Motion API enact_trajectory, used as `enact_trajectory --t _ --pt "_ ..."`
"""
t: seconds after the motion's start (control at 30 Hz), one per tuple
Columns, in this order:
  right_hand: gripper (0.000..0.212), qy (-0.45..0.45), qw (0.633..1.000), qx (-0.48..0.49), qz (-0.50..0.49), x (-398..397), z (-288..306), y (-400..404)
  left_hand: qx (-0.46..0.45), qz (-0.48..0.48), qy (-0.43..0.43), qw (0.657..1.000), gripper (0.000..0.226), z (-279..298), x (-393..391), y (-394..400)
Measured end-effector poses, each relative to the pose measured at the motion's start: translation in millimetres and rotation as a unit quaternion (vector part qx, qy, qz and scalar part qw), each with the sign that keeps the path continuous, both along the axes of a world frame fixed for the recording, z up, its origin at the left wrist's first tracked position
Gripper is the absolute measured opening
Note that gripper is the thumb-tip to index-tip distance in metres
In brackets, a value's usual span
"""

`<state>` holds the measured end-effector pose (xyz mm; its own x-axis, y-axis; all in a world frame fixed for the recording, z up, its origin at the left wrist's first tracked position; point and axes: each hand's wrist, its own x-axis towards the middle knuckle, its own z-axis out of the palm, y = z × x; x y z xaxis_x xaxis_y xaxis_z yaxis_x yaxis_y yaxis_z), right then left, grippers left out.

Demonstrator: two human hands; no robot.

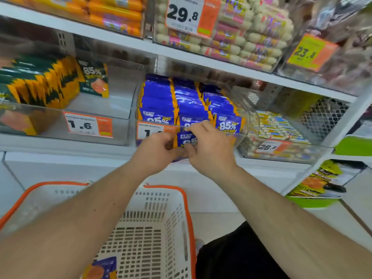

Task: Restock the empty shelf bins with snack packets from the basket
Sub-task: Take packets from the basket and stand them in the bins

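both hands at the front lip of the middle bin (244,115). left hand (159,149) and right hand (209,146) each curl fingers round one blue packet (186,138) marked 85%, just under the rim. bin holds three rows of blue packets, little room left. left bin (120,109) half bare on its right, tag 1.6. basket (161,218) near, below, one packet (102,268) in it.

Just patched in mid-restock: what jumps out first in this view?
Both hands, left hand and right hand, grip a blue snack packet at the front of the middle clear bin, packed with matching blue packets. Below, the white basket with orange rim holds one packet at its near edge.
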<state>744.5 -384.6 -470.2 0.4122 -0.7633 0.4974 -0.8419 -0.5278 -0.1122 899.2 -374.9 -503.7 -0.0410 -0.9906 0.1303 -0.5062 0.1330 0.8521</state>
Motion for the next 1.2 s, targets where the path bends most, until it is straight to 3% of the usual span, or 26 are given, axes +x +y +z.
enact_trajectory --t 0.1,0.3,0.53,0.8,1.0,1.1,1.2 --pt "0.027 -0.050 0.995 -0.077 -0.049 -30 22 -14 0.001 0.005 0.084 0.996 0.043 7 -19 -12" --pt "0.030 -0.090 0.975 -0.146 -0.142 -77 61 -45 0.001 0.022 0.049 0.999 0.038 5 -34 -15" --pt "0.034 -0.061 0.980 -0.053 -0.183 -82 42 -78 0.015 0.023 0.021 0.999 0.026 -5 -31 -10" --pt "0.042 -0.016 0.972 0.069 -0.225 -79 -1 -97 0.040 0.022 0.010 0.999 0.030 -16 -25 -9" --pt "0.049 0.012 0.968 0.072 -0.240 -72 5 -89 0.047 0.022 0.009 0.999 0.026 -23 -19 -7" --pt "0.047 -0.037 0.982 -0.039 -0.183 -58 3 -75 0.054 0.032 0.011 0.998 0.025 -27 -4 -2" --pt "0.036 -0.070 0.986 -0.150 -0.006 -20 -14 -55 0.081 0.053 0.006 0.995 0.025 -40 24 11"
